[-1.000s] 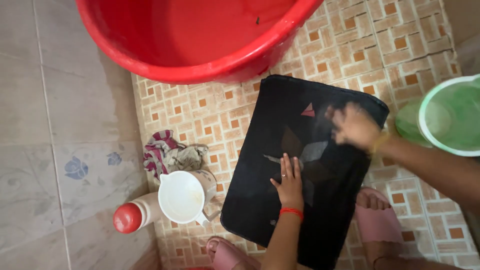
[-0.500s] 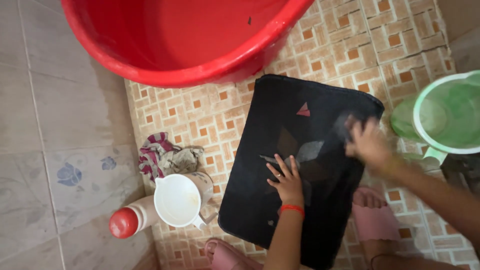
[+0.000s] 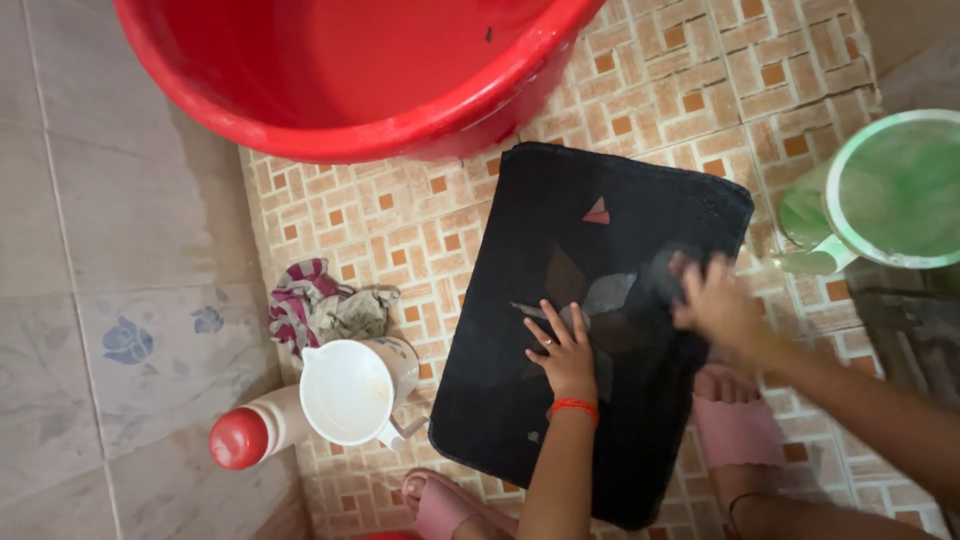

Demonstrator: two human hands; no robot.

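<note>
The left hand (image 3: 560, 345) lies flat, fingers spread, on the black mat (image 3: 590, 320). The right hand (image 3: 715, 300) is blurred, pressed against the mat's right side; its grip cannot be told. The mat lies on a floor (image 3: 400, 215) of small orange-patterned tiles, between a red tub (image 3: 330, 90) above and pink sandals (image 3: 735, 430) below. A white jug (image 3: 350, 390), a bottle (image 3: 250, 432) and a rag (image 3: 325, 310) sit left, by grey tiles (image 3: 110, 250); a green bucket (image 3: 890, 190) stands right.

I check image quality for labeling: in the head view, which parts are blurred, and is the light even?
In the head view, the right hand is smeared by motion blur; the left hand, flat on the black mat, is sharp. Light is soft and even, with only faint shadows; the red tub rim shows a mild sheen.
</note>
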